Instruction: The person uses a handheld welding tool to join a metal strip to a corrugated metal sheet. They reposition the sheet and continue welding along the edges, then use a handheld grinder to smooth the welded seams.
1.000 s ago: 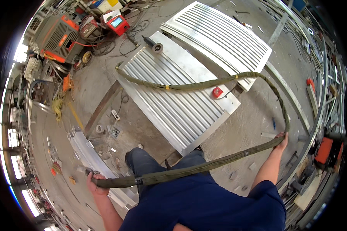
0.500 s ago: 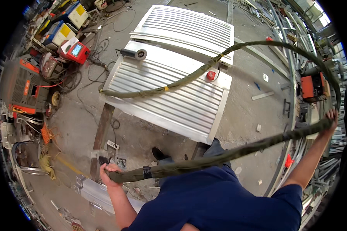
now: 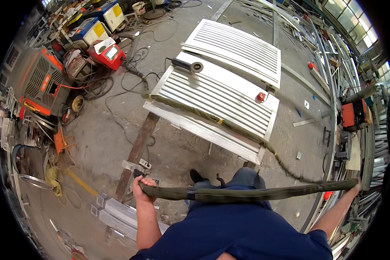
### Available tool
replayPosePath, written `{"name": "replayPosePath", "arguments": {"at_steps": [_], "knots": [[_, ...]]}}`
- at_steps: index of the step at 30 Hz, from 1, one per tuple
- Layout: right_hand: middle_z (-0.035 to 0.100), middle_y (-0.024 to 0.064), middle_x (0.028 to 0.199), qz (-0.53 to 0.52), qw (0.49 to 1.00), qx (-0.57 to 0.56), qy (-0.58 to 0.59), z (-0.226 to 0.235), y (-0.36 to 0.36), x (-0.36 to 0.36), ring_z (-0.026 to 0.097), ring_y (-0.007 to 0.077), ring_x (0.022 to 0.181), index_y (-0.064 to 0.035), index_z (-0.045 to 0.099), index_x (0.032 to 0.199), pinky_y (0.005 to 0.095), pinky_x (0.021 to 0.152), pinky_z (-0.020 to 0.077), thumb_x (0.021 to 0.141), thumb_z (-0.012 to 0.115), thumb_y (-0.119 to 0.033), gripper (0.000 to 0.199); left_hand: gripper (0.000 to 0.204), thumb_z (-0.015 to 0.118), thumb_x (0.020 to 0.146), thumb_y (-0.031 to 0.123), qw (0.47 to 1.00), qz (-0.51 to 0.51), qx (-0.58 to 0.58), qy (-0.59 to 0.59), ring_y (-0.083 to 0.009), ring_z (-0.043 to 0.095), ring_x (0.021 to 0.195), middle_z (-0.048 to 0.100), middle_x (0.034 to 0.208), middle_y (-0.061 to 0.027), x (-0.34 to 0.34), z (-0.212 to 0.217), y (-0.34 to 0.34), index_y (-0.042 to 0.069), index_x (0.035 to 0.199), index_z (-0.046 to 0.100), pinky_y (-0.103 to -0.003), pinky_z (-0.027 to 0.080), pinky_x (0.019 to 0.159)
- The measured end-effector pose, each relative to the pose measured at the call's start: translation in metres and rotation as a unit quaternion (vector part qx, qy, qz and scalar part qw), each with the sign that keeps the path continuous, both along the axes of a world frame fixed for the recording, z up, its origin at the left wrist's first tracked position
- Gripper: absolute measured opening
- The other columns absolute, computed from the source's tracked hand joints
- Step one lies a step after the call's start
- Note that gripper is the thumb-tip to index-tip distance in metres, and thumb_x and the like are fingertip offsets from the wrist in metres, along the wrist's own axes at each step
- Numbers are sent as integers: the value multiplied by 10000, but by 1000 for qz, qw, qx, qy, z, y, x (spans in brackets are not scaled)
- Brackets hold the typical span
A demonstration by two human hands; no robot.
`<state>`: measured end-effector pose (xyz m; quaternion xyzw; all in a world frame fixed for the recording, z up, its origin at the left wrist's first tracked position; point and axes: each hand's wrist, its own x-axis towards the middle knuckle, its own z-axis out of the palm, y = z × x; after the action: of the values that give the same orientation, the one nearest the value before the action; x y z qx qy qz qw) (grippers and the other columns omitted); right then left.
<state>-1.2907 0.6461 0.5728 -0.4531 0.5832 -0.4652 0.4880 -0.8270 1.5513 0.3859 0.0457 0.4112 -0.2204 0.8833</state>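
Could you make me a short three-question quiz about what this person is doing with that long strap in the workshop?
1. True or false: the left hand grips one end of the dark green strap.
2. What does the far part of the strap lie across?
A. the red welding machine
B. the slatted white panel
C. the yellow hose
3. Fill the gap: the right hand holds the strap out to the person's ____ side, arm stretched.

Key: 1 true; 2 B; 3 right.
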Motion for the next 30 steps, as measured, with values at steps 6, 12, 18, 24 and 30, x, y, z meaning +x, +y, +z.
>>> {"name": "replayPosePath", "arguments": {"at_steps": [6,12,18,24,30], "knots": [[640,22,793,-103,980,169,-25,-165,80,22,665,259,691,-128,578,812,432,582,579,854,559,-312,190,241,607,792,183,992,89,83,17,-135,504,551,514,601,-3,-22,-17,49,117,605,470,-277,476,568],[679,57,918,-147,926,347,-29,-260,199,3,688,292,832,-107,586,943,448,709,586,840,533,-270,200,239,602,787,172,983,86,162,12,-137,491,539,499,597,-5,7,12,63,114,602,463,-278,465,554],[676,86,1051,-211,900,381,-27,-303,244,52,673,302,965,-84,581,1019,444,823,559,850,532,-269,255,242,618,787,166,996,64,66,-11,-124,476,541,489,604,4,67,30,80,111,610,463,-264,459,538],[647,126,1058,-250,913,322,9,-318,246,144,655,317,935,-58,571,1008,438,817,534,821,549,-256,273,255,616,798,170,992,40,122,-1,-121,469,535,481,586,10,155,45,82,113,599,467,-264,462,539],[619,176,1063,-337,908,248,23,-327,273,290,620,345,956,14,560,1060,435,847,514,774,542,-213,366,239,619,804,187,993,36,111,9,-125,489,541,513,601,10,242,60,105,109,623,485,-272,468,549]]}}
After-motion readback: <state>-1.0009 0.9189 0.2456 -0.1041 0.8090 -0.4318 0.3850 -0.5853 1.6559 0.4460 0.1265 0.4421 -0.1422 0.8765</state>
